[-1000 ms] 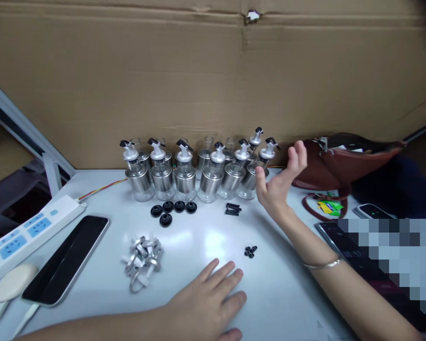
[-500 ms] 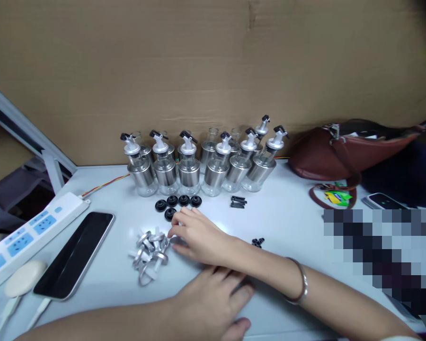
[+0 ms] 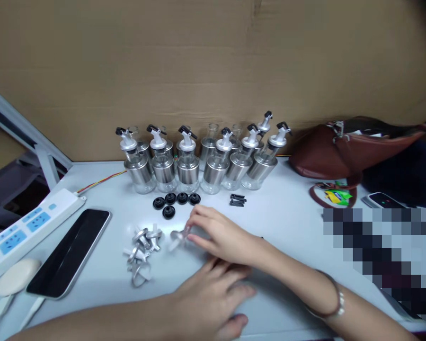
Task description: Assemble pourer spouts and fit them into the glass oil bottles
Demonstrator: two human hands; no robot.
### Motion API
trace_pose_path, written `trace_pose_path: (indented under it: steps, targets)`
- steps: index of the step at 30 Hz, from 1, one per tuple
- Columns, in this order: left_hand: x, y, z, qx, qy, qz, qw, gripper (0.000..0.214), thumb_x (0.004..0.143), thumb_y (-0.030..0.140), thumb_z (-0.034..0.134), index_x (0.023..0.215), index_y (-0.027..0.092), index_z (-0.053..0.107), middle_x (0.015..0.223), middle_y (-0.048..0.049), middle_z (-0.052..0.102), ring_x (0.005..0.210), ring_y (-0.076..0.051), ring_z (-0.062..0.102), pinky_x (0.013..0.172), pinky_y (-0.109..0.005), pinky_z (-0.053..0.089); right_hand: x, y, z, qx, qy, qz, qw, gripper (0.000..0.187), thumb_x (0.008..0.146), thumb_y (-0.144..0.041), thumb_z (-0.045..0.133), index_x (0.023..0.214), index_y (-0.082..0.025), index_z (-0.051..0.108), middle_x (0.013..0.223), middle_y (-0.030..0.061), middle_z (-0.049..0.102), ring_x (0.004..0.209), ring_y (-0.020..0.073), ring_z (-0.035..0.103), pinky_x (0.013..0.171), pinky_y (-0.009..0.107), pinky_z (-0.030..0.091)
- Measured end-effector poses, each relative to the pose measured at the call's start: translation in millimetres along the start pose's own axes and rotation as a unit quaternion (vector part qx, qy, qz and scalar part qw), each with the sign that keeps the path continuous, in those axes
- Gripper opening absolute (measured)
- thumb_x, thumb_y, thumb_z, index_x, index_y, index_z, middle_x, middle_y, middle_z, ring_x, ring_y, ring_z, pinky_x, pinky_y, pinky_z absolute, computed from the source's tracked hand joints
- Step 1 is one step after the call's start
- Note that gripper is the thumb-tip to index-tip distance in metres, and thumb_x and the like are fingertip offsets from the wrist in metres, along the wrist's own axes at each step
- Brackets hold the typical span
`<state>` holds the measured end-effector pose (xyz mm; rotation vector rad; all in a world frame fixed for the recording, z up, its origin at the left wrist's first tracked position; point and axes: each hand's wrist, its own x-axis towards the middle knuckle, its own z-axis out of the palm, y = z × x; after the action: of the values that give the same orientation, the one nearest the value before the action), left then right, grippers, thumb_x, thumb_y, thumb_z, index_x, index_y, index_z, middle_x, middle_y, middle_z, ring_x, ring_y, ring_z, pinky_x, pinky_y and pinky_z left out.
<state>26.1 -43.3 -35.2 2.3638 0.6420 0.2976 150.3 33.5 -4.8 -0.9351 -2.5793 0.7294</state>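
While R hand (image 3: 222,234) pinches a slvr spout (image 3: 176,237) at its fingertips, L hand (image 3: 211,298) is just nearer the body, fingers spread; spout pile (image 3: 140,250) left of R hand, blk stoppers (image 3: 168,211) beyond.

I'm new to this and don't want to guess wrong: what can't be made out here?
In the head view:
Silver piece: blurred, one end covered by the right hand.
Back bottles: partly hidden by front bottles.
Dark speck: cut off by the right forearm, too small to name.
Lower right: covered by a pixelated patch.
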Motion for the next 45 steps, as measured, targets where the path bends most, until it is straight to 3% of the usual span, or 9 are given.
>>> trace_pose_path:
  steps: [5,11,15,20,26,31,37,41,45]
  targets:
    - [-1.4,-4.7,1.4,-0.228,0.130,-0.112,0.958,0.019,0.084,0.014,0.052,0.099,0.022,0.043,0.112,-0.0092,0.056,0.110,-0.024,0.054,0.097,-0.043,0.044,-38.3,31.9,-21.3,0.050,0.084,0.046,0.994,0.016,0.099,-0.021,0.037,0.093,-0.018,0.052,0.093,0.0084,0.057,0.082,0.0191,0.056,0.073,0.032,0.048]
    - [1.1,-14.1,16.7,-0.401,0.285,-0.109,0.864,0.051,0.089,0.010,0.052,0.121,0.036,0.023,0.123,-0.0041,0.035,0.113,-0.019,0.051,0.099,-0.043,0.043,-53.1,48.4,-26.9,0.009,0.084,0.031,0.996,0.012,0.097,-0.023,0.049,0.091,-0.017,0.058,0.090,0.0073,0.059,0.084,0.0208,0.058,0.074,0.032,0.047]
    - [1.7,-15.1,14.9,-0.413,0.260,-0.114,0.866,0.057,0.092,0.008,0.049,0.130,0.043,0.026,0.122,-0.0016,0.041,0.112,-0.017,0.051,0.098,-0.038,0.043,-54.4,41.6,-31.1,0.027,0.068,0.021,0.997,0.012,0.096,-0.021,0.050,0.093,-0.016,0.061,0.090,0.0076,0.061,0.085,0.0206,0.058,0.076,0.032,0.046]
    - [2.2,-15.8,9.0,-0.388,0.248,-0.081,0.884,0.044,0.092,0.008,0.051,0.121,0.040,0.043,0.116,0.0004,0.043,0.109,-0.016,0.052,0.095,-0.032,0.044,-56.4,37.0,-30.8,0.090,0.074,0.025,0.993,0.009,0.096,-0.020,0.052,0.096,-0.015,0.060,0.093,0.0066,0.062,0.087,0.0181,0.058,0.078,0.029,0.045]
    - [0.1,-15.9,12.4,-0.413,0.283,-0.126,0.856,0.012,0.098,0.017,0.046,0.102,0.028,0.048,0.131,-0.0027,0.038,0.119,-0.019,0.049,0.095,-0.034,0.043,-56.5,35.2,-30.0,0.142,0.106,0.045,0.983,0.008,0.096,-0.023,0.053,0.093,-0.018,0.058,0.089,0.0026,0.062,0.081,0.0139,0.058,0.073,0.024,0.044]
    - [0.2,-15.3,14.0,-0.492,0.292,-0.086,0.816,0.021,0.095,0.017,0.054,0.097,0.029,0.038,0.119,0.0018,0.048,0.088,-0.010,0.061,0.083,-0.029,0.048,-53.8,30.1,-29.0,0.173,0.087,0.057,0.979,0.011,0.097,-0.024,0.053,0.091,-0.018,0.060,0.087,0.0009,0.064,0.079,0.0130,0.059,0.072,0.023,0.044]
    - [2.0,-17.7,7.8,-0.414,0.238,-0.108,0.872,0.033,0.090,0.012,0.060,0.113,0.035,0.056,0.109,0.0008,0.053,0.096,-0.014,0.055,0.087,-0.028,0.046,-51.9,31.3,-28.0,0.162,0.061,0.057,0.983,0.017,0.098,-0.025,0.049,0.092,-0.017,0.062,0.088,0.0034,0.065,0.081,0.0149,0.060,0.075,0.025,0.045]
    - [1.9,-16.9,6.8,-0.421,0.253,-0.117,0.863,0.034,0.091,0.011,0.056,0.116,0.034,0.054,0.115,-0.0013,0.051,0.095,-0.014,0.056,0.087,-0.030,0.047,-57.5,43.9,-41.0,0.106,0.074,0.089,0.988,0.018,0.096,-0.024,0.049,0.091,-0.017,0.065,0.088,0.0055,0.066,0.083,0.0174,0.061,0.076,0.028,0.045]
    - [1.7,-15.4,8.0,-0.424,0.260,-0.124,0.858,0.032,0.090,0.008,0.055,0.113,0.030,0.054,0.113,-0.0022,0.050,0.089,-0.013,0.057,0.086,-0.030,0.046,-67.2,57.8,-57.0,0.103,-0.009,0.119,0.988,0.017,0.090,-0.025,0.057,0.078,-0.019,0.068,0.079,0.0040,0.067,0.075,0.0179,0.062,0.069,0.029,0.047]
